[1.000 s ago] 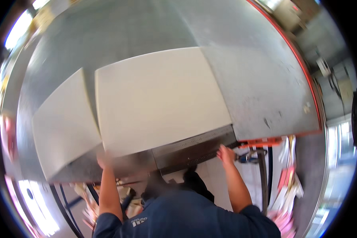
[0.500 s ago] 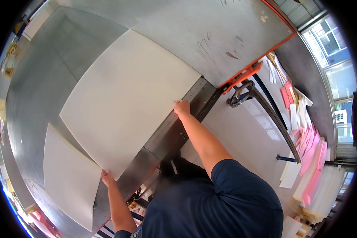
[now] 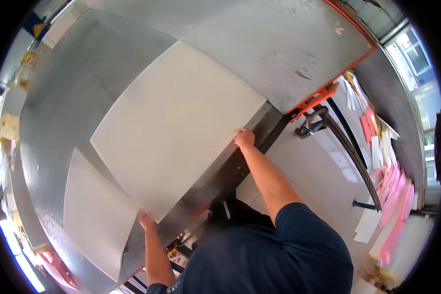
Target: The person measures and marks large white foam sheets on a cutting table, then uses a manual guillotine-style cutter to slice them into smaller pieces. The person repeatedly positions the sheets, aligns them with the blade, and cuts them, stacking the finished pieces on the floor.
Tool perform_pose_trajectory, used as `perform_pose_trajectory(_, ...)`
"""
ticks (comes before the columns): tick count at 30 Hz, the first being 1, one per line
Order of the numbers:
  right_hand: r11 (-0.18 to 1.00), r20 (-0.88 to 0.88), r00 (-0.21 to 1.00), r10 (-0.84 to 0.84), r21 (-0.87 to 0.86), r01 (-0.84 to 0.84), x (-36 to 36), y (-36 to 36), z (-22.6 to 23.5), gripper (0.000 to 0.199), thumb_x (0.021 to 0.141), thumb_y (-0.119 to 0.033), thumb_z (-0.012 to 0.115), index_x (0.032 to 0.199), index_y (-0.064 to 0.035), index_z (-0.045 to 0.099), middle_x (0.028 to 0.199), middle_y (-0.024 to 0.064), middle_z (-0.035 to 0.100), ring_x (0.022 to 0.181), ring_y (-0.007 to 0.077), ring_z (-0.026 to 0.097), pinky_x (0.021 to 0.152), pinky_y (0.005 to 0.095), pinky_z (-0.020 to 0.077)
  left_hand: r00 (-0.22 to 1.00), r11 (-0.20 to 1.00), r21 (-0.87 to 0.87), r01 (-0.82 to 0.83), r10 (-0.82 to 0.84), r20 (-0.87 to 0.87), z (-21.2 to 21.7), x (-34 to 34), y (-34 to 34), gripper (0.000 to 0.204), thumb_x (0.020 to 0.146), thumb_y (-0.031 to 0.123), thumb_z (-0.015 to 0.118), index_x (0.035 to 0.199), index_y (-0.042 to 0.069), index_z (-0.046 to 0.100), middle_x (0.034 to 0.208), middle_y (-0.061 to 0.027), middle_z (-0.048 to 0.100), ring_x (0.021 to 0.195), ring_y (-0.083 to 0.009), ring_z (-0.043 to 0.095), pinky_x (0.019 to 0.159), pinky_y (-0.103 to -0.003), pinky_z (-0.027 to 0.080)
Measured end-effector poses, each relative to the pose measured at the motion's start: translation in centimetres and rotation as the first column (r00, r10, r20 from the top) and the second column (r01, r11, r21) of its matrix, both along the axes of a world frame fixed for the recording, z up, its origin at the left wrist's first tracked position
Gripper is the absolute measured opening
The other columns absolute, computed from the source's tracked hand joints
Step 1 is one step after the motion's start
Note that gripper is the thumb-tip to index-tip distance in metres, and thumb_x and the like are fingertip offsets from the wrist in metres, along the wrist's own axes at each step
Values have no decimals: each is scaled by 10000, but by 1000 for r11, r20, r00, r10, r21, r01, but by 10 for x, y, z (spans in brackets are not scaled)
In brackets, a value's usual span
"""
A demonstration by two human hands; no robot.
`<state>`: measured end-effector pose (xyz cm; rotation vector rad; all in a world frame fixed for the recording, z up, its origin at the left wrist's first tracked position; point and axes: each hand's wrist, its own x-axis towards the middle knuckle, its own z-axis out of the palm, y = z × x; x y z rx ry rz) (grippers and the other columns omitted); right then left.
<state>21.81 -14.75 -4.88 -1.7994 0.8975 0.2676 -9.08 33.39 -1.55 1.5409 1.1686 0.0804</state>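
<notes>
Two hands rest on the near edge of a large white board point(image 3: 176, 127), a smooth, flat, matte rectangle lying on a broad grey metal worktop point(image 3: 259, 44). The left hand point(image 3: 146, 219) sits at the board's corner toward seven o'clock, fingers curled around the edge. The right hand point(image 3: 244, 138) is at about three o'clock from the board's middle, fingers bent over the edge where it meets a long steel ruler strip point(image 3: 240, 147), which runs along the worktop's front and carries fine graduation marks. How tightly either hand grips cannot be told.

A second white sheet point(image 3: 95, 215), similar in finish, lies just beside the board at eight o'clock, its near corner curving in the lens. The worktop's surface is dull, brushed and scuffed, with an orange-painted border point(image 3: 323, 95) at two o'clock. Below that border a dark curved lever arm point(image 3: 350, 157) sweeps toward four o'clock. Pink and white strips point(image 3: 392, 196) lie heaped on the floor at four o'clock.
</notes>
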Motion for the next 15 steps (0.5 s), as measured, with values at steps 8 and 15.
perform_pose_trajectory(8, 519, 164, 776, 609, -822, -234, -8, 43, 44, 291, 814, -259, 685, 1006, -65, 584, 1014, 117, 630, 1013, 323, 587, 832, 448, 490, 979, 997, 62, -51, 38, 199, -60, -36, 39, 475, 884, 89, 648, 1322, -14, 496, 1052, -91, 657, 910, -164, 626, 790, -309, 503)
perform_pose_trajectory(15, 192, -19, 413, 910, -866, -463, -28, 57, 37, 576, 933, -352, 520, 1416, -62, 399, 1514, 110, 326, 1408, 284, 286, 1146, 468, 239, 882, 805, 475, 357, -122, -456, 2, 5, -7, 474, 882, 244, 651, 1283, 23, 532, 1197, -146, 593, 1104, -270, 553, 924, -398, 441)
